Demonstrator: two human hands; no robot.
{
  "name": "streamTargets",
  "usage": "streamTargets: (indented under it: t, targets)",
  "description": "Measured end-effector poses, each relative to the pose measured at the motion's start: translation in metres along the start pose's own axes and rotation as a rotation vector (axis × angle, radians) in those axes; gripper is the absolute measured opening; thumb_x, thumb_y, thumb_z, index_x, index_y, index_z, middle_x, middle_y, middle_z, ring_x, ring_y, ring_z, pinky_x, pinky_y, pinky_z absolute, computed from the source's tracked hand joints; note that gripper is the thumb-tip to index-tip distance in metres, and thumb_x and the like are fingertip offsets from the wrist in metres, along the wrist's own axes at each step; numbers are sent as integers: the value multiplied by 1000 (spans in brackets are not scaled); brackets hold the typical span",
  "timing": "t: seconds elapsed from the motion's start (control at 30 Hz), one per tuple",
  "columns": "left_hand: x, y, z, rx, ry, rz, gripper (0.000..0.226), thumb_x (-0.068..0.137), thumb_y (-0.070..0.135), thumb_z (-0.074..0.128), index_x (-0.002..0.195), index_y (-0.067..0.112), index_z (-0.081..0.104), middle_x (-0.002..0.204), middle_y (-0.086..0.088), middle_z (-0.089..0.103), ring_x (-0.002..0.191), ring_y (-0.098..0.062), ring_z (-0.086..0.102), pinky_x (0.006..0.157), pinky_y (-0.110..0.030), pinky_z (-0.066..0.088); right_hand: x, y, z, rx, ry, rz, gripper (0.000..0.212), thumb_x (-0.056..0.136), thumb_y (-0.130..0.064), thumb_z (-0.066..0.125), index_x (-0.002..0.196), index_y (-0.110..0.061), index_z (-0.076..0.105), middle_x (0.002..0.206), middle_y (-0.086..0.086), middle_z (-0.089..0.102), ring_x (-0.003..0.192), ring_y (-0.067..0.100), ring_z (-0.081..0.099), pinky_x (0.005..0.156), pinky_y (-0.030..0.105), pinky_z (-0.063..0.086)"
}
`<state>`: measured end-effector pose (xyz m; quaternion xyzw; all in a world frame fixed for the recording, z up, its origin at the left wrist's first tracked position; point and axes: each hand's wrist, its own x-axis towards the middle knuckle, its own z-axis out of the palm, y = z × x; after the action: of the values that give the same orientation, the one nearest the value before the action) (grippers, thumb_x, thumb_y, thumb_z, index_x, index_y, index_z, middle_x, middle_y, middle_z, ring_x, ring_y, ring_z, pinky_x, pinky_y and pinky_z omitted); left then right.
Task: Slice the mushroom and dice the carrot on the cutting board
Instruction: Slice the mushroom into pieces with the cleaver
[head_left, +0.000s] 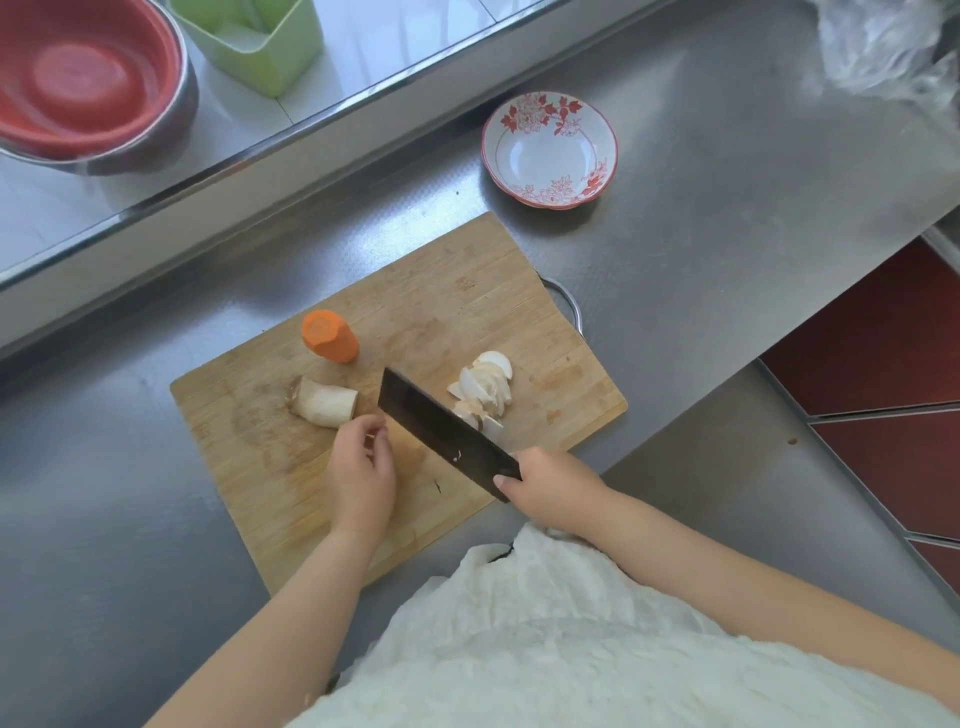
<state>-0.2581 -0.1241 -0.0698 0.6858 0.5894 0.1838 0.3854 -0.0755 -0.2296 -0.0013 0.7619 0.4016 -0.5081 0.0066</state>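
A wooden board (415, 322) lies at an angle on the steel tabletop (727, 249). The right hand (550, 483) grasps the handle of a dark cleaver (441, 423), fingers wrapped around it; the blade stands over the middle of the board, tilted, with its far corner pointing away from the person. Just behind the blade lies a small pile of white mushroom slices (485, 389). The left hand (361, 467) hovers over the board near the blade, with fingers loosely bent; it grips nothing that I can see. The uncut mushroom stem (324, 402) lies on its side just beyond the left fingertips, close to them but whether they touch is not clear. The carrot piece (331, 336) stands upright on the board behind the stem, still whole.

Beyond the board a white bowl (549, 150) with red flowers sits on the tabletop. On the ledge at the far left are a red basin (83, 78) inside a metal one, and a green box (260, 41). A crumpled plastic bag (883, 47) is at the far right corner.
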Motion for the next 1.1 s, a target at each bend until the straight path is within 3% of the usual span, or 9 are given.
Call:
streamTargets:
  t: [0.17,0.37,0.5,0.67,0.8,0.9,0.97,1.03,1.1]
  targets:
    - [2,-1,-5,-26,94,-34,11,97,15,49,104,18,58,99,5,55,91,-13,53,78,-25,44,2,15,0,-178,-58,-30,26,98,-37,45,93,-15,57,71,-1,51,71,20,53,54,29,36]
    - [-1,-1,7,-32,159,-41,12,96,13,49,103,14,59,96,6,51,87,-15,51,77,-34,47,7,32,-26,-285,-55,-23,34,98,-37,44,67,-23,41,63,-2,45,54,14,41,48,28,30]
    - [-1,6,15,-50,176,-40,12,96,10,50,104,11,59,96,4,51,84,-16,50,77,-35,46,13,36,-54,-425,26,-117,26,99,-37,42,79,-21,42,66,-5,43,66,19,46,54,29,33]
    - [4,24,21,-111,141,-96,13,97,14,49,107,14,57,107,0,54,89,-11,50,79,-25,42,26,41,-76,-458,68,-156,27,97,-40,41,88,-19,56,69,-4,49,70,21,51,57,29,38]
    - [8,36,19,-188,189,-110,10,98,16,49,105,18,55,105,2,55,87,-7,51,73,-9,38,25,43,-76,-293,113,-183,27,96,-39,44,79,-21,53,68,-5,52,62,15,50,52,29,36]
    - [21,44,5,-302,295,-161,8,98,17,48,101,18,55,100,0,58,88,-13,55,75,-19,42,21,48,-73,-339,270,-264,28,97,-40,43,87,-20,61,69,-3,59,65,22,56,51,30,38]
    - [32,53,-8,-400,354,-203,8,98,18,47,98,19,55,97,-4,61,83,-13,59,76,-27,47,18,55,-69,-423,519,-427,22,91,-33,52,98,-21,68,71,-1,67,62,25,62,48,31,46]
    - [40,68,-24,-476,322,-222,9,99,19,47,99,17,57,93,1,62,79,-9,60,73,-27,50,14,59,-65,-482,733,-571,27,73,-30,62,95,-20,73,62,-4,67,47,23,61,37,26,44]
    - [45,82,-39,-395,189,-153,11,98,25,51,99,21,61,93,5,65,83,-10,61,76,-24,49,11,59,-63,-516,789,-588,31,64,-29,67,93,-21,73,59,-7,64,42,19,58,33,22,36]
